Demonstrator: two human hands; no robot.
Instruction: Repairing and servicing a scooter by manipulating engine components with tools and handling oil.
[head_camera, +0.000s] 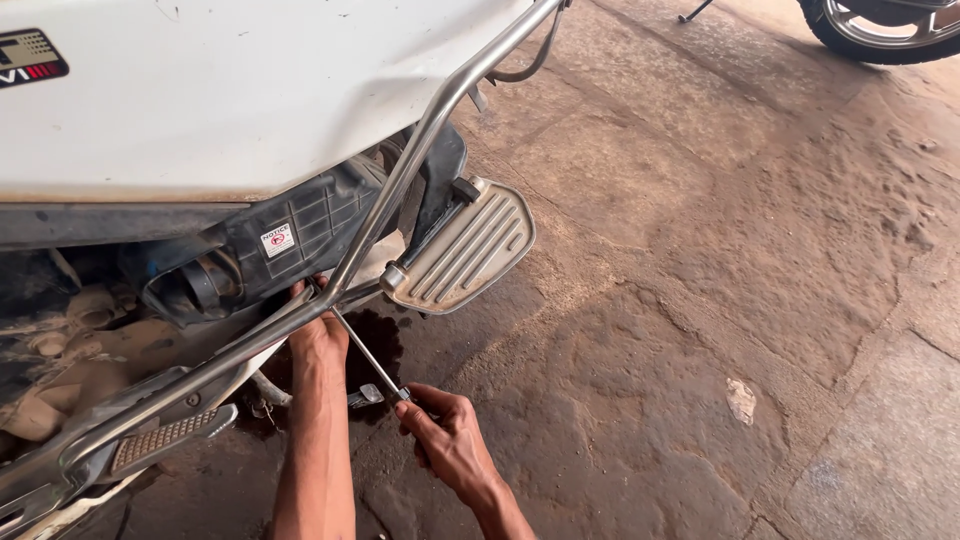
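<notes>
A white scooter (220, 90) fills the upper left, seen from its side. A chrome guard bar (430, 130) runs diagonally down across it to a ribbed metal footrest (465, 250). My left hand (315, 335) reaches up under the bar, fingers against the spot where the bar meets the frame. My right hand (440, 425) grips the lower end of a long thin metal tool (370, 360). The tool slants up to the same spot by my left fingers. Its tip is hidden there.
A black air-box (290, 235) with a sticker sits behind the bar, dusty engine parts (70, 340) lie left of it. A second footrest (165, 435) is at lower left. The floor is rough stone slabs (720, 300) with a dark wet patch (385, 335). Another vehicle's wheel (880, 30) shows top right.
</notes>
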